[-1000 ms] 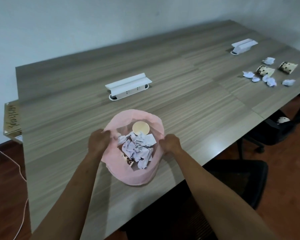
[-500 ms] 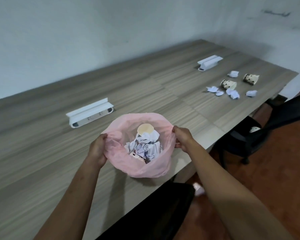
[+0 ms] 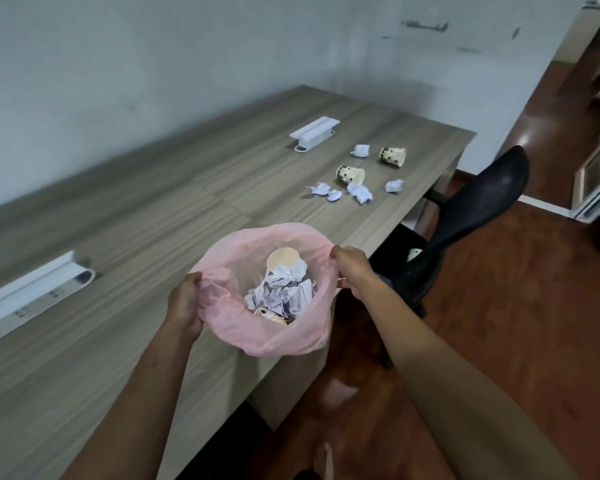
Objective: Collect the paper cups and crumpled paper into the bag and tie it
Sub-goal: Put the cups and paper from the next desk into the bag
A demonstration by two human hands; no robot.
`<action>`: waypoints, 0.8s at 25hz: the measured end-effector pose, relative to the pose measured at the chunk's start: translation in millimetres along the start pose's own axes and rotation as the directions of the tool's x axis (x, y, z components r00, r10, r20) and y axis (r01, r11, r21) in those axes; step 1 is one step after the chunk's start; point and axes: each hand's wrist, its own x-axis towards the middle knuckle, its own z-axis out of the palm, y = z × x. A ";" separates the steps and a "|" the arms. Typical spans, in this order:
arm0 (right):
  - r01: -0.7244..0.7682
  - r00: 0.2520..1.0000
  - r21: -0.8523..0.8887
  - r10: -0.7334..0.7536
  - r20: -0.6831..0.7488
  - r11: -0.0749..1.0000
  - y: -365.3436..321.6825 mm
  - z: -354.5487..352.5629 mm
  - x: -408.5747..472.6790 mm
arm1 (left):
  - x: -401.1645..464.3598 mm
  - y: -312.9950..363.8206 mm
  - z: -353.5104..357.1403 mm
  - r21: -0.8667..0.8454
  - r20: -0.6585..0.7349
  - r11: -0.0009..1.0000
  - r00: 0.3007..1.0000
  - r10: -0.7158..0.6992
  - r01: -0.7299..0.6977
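The pink bag [image 3: 293, 336] has moved rightward off the table edge [image 3: 222, 393], both hands' fingers [image 3: 338, 252] pinching its rim

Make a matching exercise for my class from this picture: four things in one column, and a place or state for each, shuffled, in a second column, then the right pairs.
Things
1. pink bag
2. spotted cup
3. black chair
4. white socket box

Place or state
A. standing near the wall side of the table
B. held open by both hands
C. lying on its side among paper balls
D. on the floor beside the table

Pairs: 1-B, 2-C, 3-D, 4-A
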 end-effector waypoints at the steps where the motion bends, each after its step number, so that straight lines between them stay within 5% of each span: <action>1: 0.004 1.000 -0.002 -0.004 -0.008 1.000 -4.8 -11.2 16.8 | 11.9 -3.0 20.9 -0.002 0.013 1.000 1.000 -0.002 0.002; 14: -0.035 0.998 -0.099 0.029 -0.061 0.995 -91.8 -84.0 247.0 | 169.0 4.4 230.6 -0.046 -0.064 0.997 0.996 -0.059 0.057; 20: -0.068 0.993 -0.211 0.088 0.084 0.975 -117.0 -91.7 320.6 | 205.1 5.5 279.5 -0.083 -0.170 0.996 0.985 -0.040 0.026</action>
